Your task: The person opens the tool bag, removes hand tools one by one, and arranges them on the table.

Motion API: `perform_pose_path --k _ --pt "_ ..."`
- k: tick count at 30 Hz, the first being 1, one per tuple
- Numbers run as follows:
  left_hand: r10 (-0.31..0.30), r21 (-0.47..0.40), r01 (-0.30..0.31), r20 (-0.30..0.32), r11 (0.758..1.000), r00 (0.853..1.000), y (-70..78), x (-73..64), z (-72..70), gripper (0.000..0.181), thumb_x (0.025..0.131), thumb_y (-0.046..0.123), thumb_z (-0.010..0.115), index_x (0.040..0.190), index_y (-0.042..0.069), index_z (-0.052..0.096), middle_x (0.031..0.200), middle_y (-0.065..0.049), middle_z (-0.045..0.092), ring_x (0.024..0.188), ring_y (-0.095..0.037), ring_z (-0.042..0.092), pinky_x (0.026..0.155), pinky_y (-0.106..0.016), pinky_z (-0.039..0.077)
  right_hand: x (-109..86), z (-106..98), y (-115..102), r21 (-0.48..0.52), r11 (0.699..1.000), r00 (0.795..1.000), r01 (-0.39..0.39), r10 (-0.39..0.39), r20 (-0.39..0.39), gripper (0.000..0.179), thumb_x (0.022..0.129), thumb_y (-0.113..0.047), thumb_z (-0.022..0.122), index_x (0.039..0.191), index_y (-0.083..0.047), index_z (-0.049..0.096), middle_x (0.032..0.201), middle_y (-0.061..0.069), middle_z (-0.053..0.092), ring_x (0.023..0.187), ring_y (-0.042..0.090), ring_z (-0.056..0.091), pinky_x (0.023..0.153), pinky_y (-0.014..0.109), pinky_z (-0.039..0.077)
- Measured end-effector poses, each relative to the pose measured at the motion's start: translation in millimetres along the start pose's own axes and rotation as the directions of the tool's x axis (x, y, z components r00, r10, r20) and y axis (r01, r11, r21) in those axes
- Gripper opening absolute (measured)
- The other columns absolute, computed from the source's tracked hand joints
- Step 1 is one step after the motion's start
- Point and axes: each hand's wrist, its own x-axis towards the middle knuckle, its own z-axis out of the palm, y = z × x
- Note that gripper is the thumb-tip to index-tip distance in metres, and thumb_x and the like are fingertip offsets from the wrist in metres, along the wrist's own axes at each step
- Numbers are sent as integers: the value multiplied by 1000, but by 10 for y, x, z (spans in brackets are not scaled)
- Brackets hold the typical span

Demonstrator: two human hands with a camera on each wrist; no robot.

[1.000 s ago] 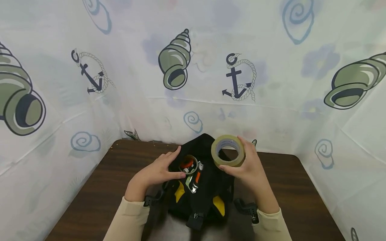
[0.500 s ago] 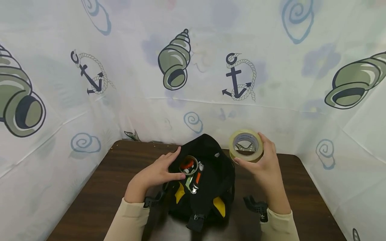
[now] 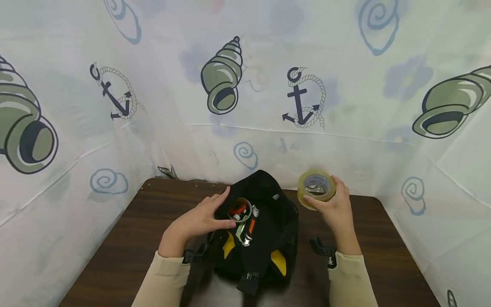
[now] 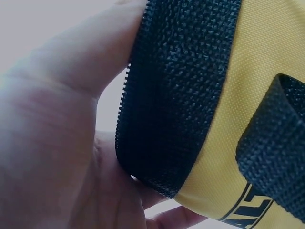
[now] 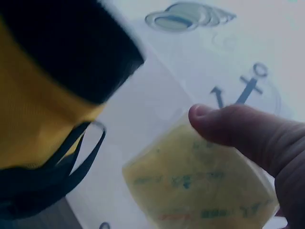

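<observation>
A black and yellow zippered tool bag (image 3: 274,221) stands with its mouth open in the head view. My left hand (image 3: 199,219) grips its left edge, thumb over the rim; close up in the left wrist view, the fingers curl behind the bag's black zipper band (image 4: 186,71). Inside the bag lie a smaller tape roll (image 3: 249,213), an orange and silver utility knife (image 3: 251,226) and a pale green tool (image 3: 240,232). My right hand (image 3: 335,207) holds a wide roll of clear yellowish packing tape (image 3: 303,187) between thumb and fingers, raised right of the bag.
The bag stands on a dark brown table (image 3: 368,238). White cloth (image 3: 345,157) printed with shells and anchors hangs behind and along both sides. A black strap loop (image 5: 93,152) sticks out from the bag's side in the right wrist view.
My right hand has carried the packing tape from over the bag's mouth to the right, then lowered it slightly and tilted it. The left hand and bag have stayed put.
</observation>
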Motion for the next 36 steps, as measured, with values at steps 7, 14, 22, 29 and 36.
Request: perform_pose_path --k 7,14,22,29,36 --pt "2 -2 -2 1 1000 1000 -30 15 1 113 95 69 74 177 33 6 184 -17 12 170 -48 6 128 -78 19 125 76 297 -4 996 995 -90 90 45 123 85 -49 95 173 -2 22 163 31 39 144 48 46 117 69 44" --pt "12 -7 -12 -2 1000 1000 -40 16 -10 114 95 69 74 177 33 5 184 -17 13 170 -49 7 128 -79 18 240 253 697 -8 990 988 -141 141 63 123 86 -49 93 172 0 21 162 34 40 144 50 47 119 68 43" --pt "15 -28 -15 8 1000 1000 -35 -8 -15 113 95 66 76 177 31 7 184 -13 14 170 -48 6 130 -77 17 283 499 1208 80 991 993 -109 112 -36 121 84 -50 95 172 -6 25 162 29 40 143 45 44 121 66 40" --pt "13 -33 -13 15 999 1000 -21 -5 2 113 95 69 75 177 34 5 184 -14 13 170 -49 4 129 -78 17 262 652 1524 199 978 995 -60 74 -64 119 90 -41 92 175 -9 16 171 25 32 153 42 40 126 63 34" --pt "9 -24 -9 14 1000 1000 -47 13 4 115 94 69 75 177 35 3 185 -12 12 170 -47 5 130 -77 16 297 674 1540 191 980 997 -49 60 -57 121 92 -45 90 176 -10 11 174 24 28 158 42 36 129 63 31"
